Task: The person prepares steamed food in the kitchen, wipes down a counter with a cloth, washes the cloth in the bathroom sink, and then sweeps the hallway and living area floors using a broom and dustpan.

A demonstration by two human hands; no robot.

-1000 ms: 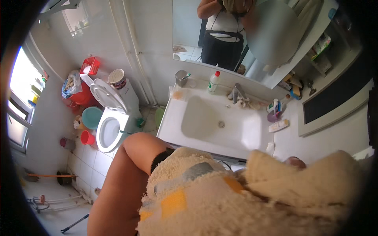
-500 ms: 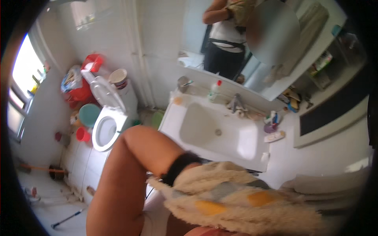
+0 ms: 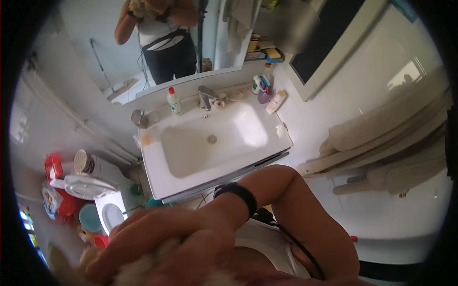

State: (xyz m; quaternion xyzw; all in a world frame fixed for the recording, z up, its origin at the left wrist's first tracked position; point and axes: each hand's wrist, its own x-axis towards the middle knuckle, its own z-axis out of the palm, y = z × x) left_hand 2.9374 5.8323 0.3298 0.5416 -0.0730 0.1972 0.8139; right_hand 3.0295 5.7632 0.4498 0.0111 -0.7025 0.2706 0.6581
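Observation:
My right hand (image 3: 167,229), with a black band at the wrist, reaches across the bottom of the view with its fingers closed on a cream fuzzy towel (image 3: 133,271), blurred and mostly hidden under it. A black cord (image 3: 305,255) hangs past my bent arm. My left hand is not seen directly; in the mirror (image 3: 222,47) both my arms are raised to cream cloth at the top edge, and those fingers cannot be made out.
A white basin (image 3: 214,148) with tap (image 3: 206,95), bottles (image 3: 174,102) and cup (image 3: 138,119) is ahead. Left are a toilet (image 3: 112,209), red basket (image 3: 52,169) and teal tub (image 3: 89,218). Beige towels (image 3: 377,128) hang right, below a window-like dark panel (image 3: 315,43).
The view has swung to the right. My left arm has left the lower view; my right arm now shows. The fuzzy towel has moved from the lower right to the bottom left.

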